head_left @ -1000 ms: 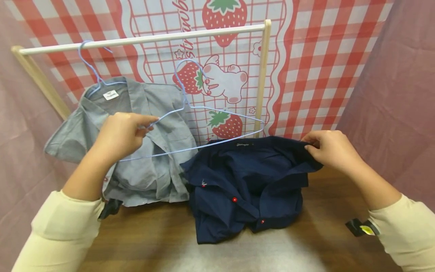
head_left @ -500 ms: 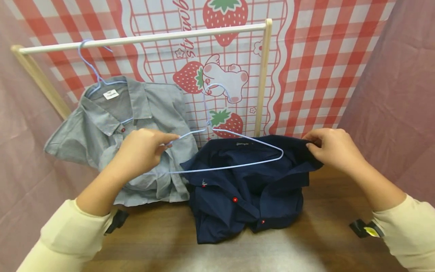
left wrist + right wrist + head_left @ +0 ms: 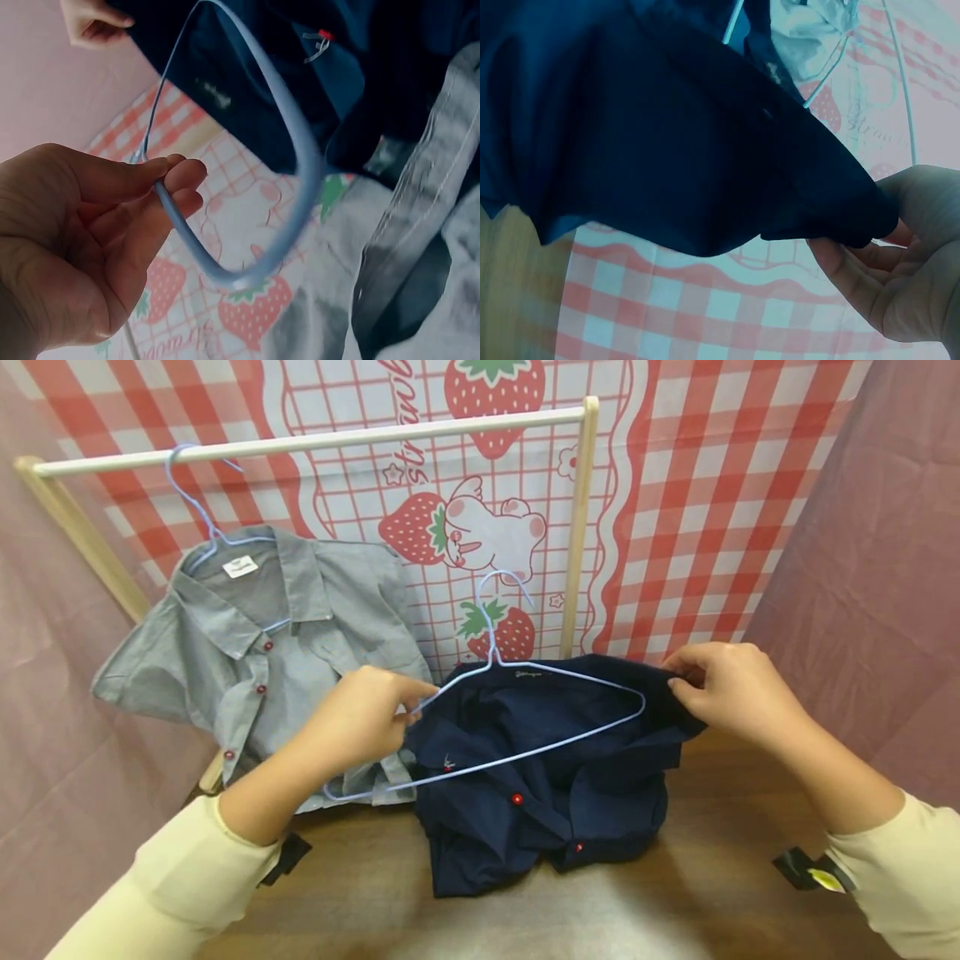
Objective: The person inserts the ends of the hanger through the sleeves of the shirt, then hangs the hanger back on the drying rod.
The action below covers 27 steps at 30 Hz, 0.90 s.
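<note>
My left hand (image 3: 367, 714) pinches the left arm of a light-blue clothes hanger (image 3: 491, 762) between thumb and fingers. The hanger is tilted, its hook pointing up and its right end over the collar area of a navy shirt (image 3: 480, 835). That shirt has red buttons and lies bunched on the wooden table, its neck towards the back. At the shirt's right shoulder my right hand (image 3: 731, 689) grips the cloth and holds it up. In the left wrist view thumb and fingertips close on the hanger wire (image 3: 184, 232). The right wrist view shows navy cloth (image 3: 705, 150) between thumb and fingers.
A grey shirt (image 3: 360, 585) hangs on another blue hanger (image 3: 197, 506) at the left of a rack's white rail (image 3: 450, 425). The rack's wooden post (image 3: 579, 527) stands behind the navy shirt. A strawberry-print checked cloth (image 3: 720, 510) covers the back; wooden table (image 3: 360, 885) lies in front.
My left hand has carried the hanger right and down, from before the grey shirt to over the navy shirt. My right hand keeps its grip on the navy shirt in nearly the same place.
</note>
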Tool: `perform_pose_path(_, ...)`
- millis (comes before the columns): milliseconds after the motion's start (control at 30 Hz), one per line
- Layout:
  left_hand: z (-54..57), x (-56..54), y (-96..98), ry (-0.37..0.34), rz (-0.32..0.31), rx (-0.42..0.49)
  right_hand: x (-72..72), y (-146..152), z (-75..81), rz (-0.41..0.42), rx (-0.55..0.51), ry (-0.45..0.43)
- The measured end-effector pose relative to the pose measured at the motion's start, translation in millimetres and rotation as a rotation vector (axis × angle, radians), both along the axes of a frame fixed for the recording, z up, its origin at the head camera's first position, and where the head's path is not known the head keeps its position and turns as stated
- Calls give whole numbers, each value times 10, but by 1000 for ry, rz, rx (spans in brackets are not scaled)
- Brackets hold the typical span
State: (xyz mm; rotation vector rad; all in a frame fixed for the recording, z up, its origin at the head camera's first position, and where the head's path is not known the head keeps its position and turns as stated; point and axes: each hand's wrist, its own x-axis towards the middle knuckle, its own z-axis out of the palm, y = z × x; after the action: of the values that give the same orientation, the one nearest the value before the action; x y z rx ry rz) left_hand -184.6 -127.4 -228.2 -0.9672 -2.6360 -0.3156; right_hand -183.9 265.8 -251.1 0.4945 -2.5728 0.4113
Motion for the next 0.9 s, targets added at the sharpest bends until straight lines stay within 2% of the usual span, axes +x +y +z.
perform_pose_path(167, -72, -15, 125, -44, 9, 7, 68, -112, 32, 55, -31, 0)
perform_pose_path(433, -207, -16, 328, -70, 22, 83, 173, -393, 14, 165, -82, 20)
perform_pose_path(633, -278, -5, 434, -34, 30, 135, 210, -625, -78, 234, -77, 44)
perform_pose_path(900, -319, -6, 537, 33, 8, 179, 225, -859, -158, 289, -148, 77)
